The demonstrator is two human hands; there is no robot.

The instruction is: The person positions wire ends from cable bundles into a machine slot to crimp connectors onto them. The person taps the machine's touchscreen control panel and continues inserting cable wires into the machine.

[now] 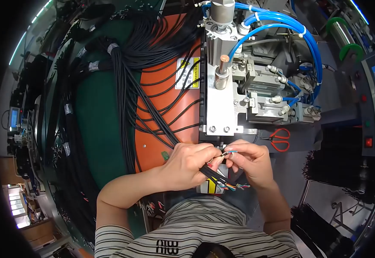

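Note:
My left hand (192, 163) is closed around a bundle of black cables (213, 173) whose ends show stripped, coloured wires (234, 186). Just to its right, my right hand (247, 160) pinches the thin blue and white wires (229, 152) at the end of one cable. The fingertips of both hands nearly meet there, below the front edge of the metal machine plate (220, 112). Part of the held bundle is hidden behind my left fingers.
A machine with metal cylinders (222, 39) and blue air hoses (312, 47) stands ahead. Red-handled scissors (280, 139) lie right of my hands. Many black cables (125, 86) cross the orange surface (170, 145) and green surface (94, 124). A control panel (374, 103) is at the right.

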